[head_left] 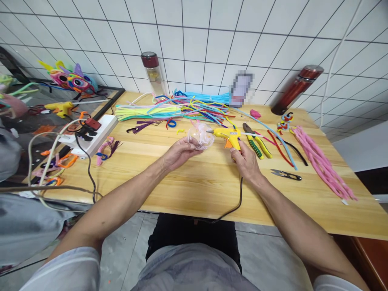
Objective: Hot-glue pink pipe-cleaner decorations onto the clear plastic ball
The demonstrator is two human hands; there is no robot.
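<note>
My left hand (184, 152) is closed on a clear, round plastic piece (206, 139) with pink parts at its top. In my right hand (246, 161) is a yellow hot glue gun (228, 135) with an orange trigger, its nozzle pointing left at the clear piece. Whether the nozzle touches it I cannot tell. A white glue stick sticks out of the gun's back, and its black cord (241, 194) drops over the table's front edge. Just right of the gun lie pliers (256, 139) with yellow-green handles. Small snips (286, 174) rest farther right.
Bundles of coloured pipe cleaners (151, 112) lie along the back, pink ones (323, 161) at right. A glass bottle (154, 74), a phone (241, 91) and a red flask (298, 89) stand by the wall. At left are a power strip (91, 135), loose cables and another glue gun (60, 108).
</note>
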